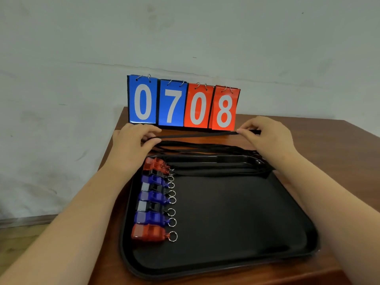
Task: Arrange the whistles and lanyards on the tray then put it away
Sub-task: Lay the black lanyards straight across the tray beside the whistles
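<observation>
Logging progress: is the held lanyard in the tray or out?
Out. Left hand and right hand pinch the lanyard stretched straight beyond the tray, before the scoreboard.

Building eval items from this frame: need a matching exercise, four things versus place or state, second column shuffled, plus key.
1 nearest whistle
2 scoreboard
3 tray
4 held lanyard

a stretched between left hand and right hand
b red, tray's left side
c black, on the wooden table
d behind the tray, reads 0708

Pairs: 1-b, 2-d, 3-c, 4-a
</observation>
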